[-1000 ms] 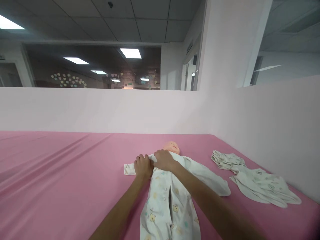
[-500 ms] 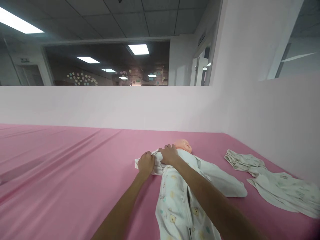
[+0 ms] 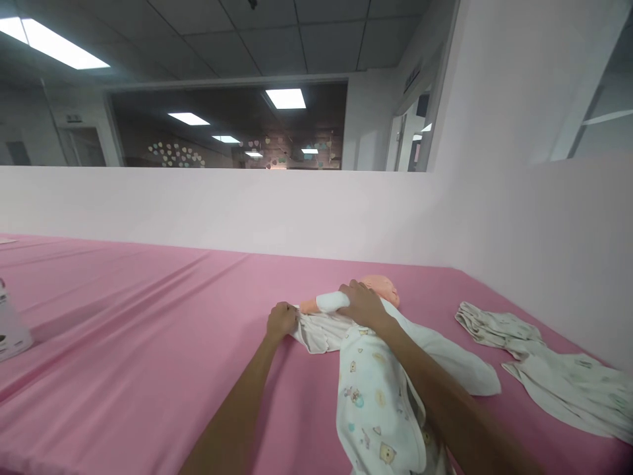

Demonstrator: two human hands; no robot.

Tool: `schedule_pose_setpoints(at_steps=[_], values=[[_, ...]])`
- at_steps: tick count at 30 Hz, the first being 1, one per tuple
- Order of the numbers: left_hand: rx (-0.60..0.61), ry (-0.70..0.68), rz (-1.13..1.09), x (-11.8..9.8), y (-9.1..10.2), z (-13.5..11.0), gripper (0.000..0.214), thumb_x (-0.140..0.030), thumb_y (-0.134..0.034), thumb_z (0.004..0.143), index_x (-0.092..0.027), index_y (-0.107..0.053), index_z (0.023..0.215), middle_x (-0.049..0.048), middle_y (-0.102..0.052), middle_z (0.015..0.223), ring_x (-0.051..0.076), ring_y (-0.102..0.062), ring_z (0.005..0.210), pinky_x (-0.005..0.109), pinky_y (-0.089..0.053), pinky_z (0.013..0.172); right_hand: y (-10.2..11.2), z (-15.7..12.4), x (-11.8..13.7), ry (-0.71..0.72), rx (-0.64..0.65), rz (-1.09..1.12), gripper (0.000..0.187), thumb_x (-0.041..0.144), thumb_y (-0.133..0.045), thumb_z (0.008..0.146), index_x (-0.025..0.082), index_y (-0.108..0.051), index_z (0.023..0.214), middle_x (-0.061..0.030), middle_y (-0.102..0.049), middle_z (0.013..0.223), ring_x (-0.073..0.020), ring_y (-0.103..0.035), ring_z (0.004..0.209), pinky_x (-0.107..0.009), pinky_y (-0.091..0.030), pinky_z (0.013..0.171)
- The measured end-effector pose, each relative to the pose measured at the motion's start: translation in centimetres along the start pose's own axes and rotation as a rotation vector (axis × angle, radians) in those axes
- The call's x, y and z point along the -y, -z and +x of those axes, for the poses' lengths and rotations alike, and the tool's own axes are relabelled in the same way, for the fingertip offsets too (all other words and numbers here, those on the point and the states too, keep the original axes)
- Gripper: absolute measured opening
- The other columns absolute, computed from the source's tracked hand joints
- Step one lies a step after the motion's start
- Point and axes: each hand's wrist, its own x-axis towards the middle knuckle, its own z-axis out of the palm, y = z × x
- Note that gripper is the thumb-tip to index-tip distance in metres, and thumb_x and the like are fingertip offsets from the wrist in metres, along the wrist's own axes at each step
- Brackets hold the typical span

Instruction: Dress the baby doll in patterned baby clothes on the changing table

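Note:
A baby doll (image 3: 378, 287) lies on its back on the pink sheet (image 3: 148, 343), wearing a white printed sleepsuit (image 3: 376, 389). My left hand (image 3: 281, 321) is closed on the empty sleeve of the suit (image 3: 316, 332), left of the doll. My right hand (image 3: 361, 305) grips the doll's upper arm (image 3: 329, 302), which sticks out to the left in a white undersleeve, its small hand showing. The suit's other sleeve (image 3: 455, 363) lies flat to the right.
Another set of pale printed baby clothes (image 3: 539, 366) lies at the right, near the pink partition wall (image 3: 544, 224). A white object (image 3: 10, 326) stands at the left edge of the sheet. A low wall runs along the back.
The doll's arm has come out of the sleeve and now shows above it. My left hand has pulled the sleeve leftward. The view has shifted, bringing a white object in at the left.

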Motion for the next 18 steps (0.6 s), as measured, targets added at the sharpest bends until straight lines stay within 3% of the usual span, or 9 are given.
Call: schedule_pose_setpoints(at_steps=[5, 11, 15, 18], values=[[0.109, -0.068, -0.229, -0.1, 0.6, -0.6, 0.022, -0.034, -0.050, 0.083, -0.016, -0.064, 0.080, 0.0077, -0.072, 0.090, 0.020, -0.066, 0.083, 0.026, -0.048, 0.067, 0.2, -0.1, 0.2, -0.041, 0.000, 0.084, 0.034, 0.045, -0.056, 0.083, 0.024, -0.055, 0.110, -0.0080, -0.055, 0.107, -0.0241, -0.052, 0.101, -0.031, -0.035, 0.076], [0.326, -0.236, -0.424, -2.0, 1.1, -3.2, 0.034, -0.042, -0.063, 0.078, -0.014, -0.068, 0.098, 0.0093, -0.072, 0.095, 0.022, -0.067, 0.085, 0.031, -0.053, 0.072, -1.1, 0.9, 2.3, -0.044, 0.057, 0.075, 0.046, 0.053, -0.060, 0.077, 0.020, -0.057, 0.108, -0.0135, -0.057, 0.112, -0.0313, -0.053, 0.106, -0.041, -0.037, 0.084], [0.280, -0.224, -0.338, -2.1, 0.9, -3.8, 0.037, -0.042, -0.073, 0.069, -0.015, -0.070, 0.094, 0.0100, -0.072, 0.088, 0.027, -0.066, 0.089, 0.034, -0.053, 0.075, -1.5, 1.1, 3.7, -0.046, 0.092, 0.101, 0.060, 0.056, -0.068, 0.068, 0.017, -0.057, 0.113, -0.0171, -0.058, 0.115, -0.0349, -0.053, 0.109, -0.048, -0.037, 0.090], [0.230, -0.210, -0.254, -1.8, 0.4, -3.7, 0.029, -0.041, -0.069, 0.072, -0.016, -0.070, 0.086, 0.0100, -0.072, 0.085, 0.028, -0.065, 0.088, 0.034, -0.053, 0.071, -0.9, 0.2, 3.9, -0.015, 0.083, 0.147, 0.060, 0.052, -0.067, 0.071, 0.019, -0.054, 0.120, -0.0143, -0.058, 0.120, -0.0303, -0.053, 0.111, -0.043, -0.037, 0.093]])
